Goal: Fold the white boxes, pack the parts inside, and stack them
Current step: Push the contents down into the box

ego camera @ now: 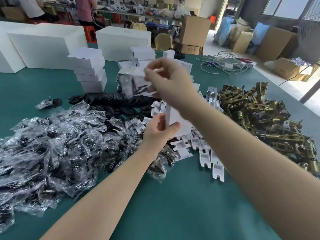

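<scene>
White card filled the middle of the view — a small white box (178, 122), partly folded, stood upright above a green-topped bench (173, 196), and the left hand (160, 130) gripped its lower edge, thumb on the near face and fingers curled round the back. Higher up, the right hand (166, 78) was blurred by motion; its fingers pinched a clear packet of dark parts (136, 85) together with a white flap, just above the box. On the bench to the left lay a wide heap of clear plastic bags (52, 146) with dark pieces inside. Behind it sat a row of flat black plates (110, 99), and farther back a stack of closed white boxes (90, 71). Loose white plastic inserts (204, 153) were scattered beneath the hands, touching a large pile of brass-coloured metal latches (259, 118) on the right. White cables (223, 64) lay near the far edge — well apart from the hands.
</scene>
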Demonstrator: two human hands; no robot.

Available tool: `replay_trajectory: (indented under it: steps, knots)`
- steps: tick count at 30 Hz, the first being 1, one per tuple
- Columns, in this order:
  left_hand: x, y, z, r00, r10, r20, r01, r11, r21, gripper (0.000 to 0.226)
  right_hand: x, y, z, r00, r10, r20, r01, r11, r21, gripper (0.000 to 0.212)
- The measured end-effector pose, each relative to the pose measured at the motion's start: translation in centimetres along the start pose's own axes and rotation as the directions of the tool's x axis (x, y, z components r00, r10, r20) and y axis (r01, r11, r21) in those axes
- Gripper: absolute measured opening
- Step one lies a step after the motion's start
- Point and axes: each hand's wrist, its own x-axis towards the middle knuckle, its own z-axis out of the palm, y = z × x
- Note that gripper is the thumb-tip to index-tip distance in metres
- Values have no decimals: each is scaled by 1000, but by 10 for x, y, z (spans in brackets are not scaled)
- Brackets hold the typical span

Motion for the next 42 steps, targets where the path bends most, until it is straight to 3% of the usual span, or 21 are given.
replay_trajectory:
  steps: [5, 12, 15, 24, 30, 36, 37, 40, 42]
  knots:
    - [3, -5, 0, 999, 36, 21, -35, 997, -71, 28, 8, -1, -64, 995, -59, -74, 50, 991, -123, 10]
    - [6, -9, 1, 998, 53, 27, -50, 995, -88, 27, 3, 36, -86, 1000, -18, -15, 10, 926, -378, 2]
    - [7, -11, 0, 998, 52, 30, -49, 993, -105, 26, -1, 49, -86, 999, -26, -35, 9, 910, -415, 11]
    - [8, -15, -1, 996, 74, 42, -70, 994, -87, 30, -8, 60, -93, 977, -101, -186, 21, 921, -390, 7]
    - [10, -16, -1, 994, 98, 43, -94, 993, -75, 28, -11, 53, -88, 989, -149, -10, 120, 833, -540, 13]
    - [9, -16, 0, 996, 86, 37, -83, 993, -80, 26, -11, 52, -84, 989, -147, -15, 116, 835, -538, 14]
    - [9, -16, 0, 996, 84, 40, -80, 994, -77, 25, -11, 54, -86, 990, -139, -7, 110, 813, -572, 14]
    - [9, -15, 0, 996, 78, 46, -75, 994, -77, 25, -14, 60, -89, 982, -170, 77, 165, 594, -787, 10]
    - [8, -14, 0, 997, 67, 43, -64, 994, -84, 27, -16, 66, -89, 963, -268, 21, 185, 605, -774, 14]
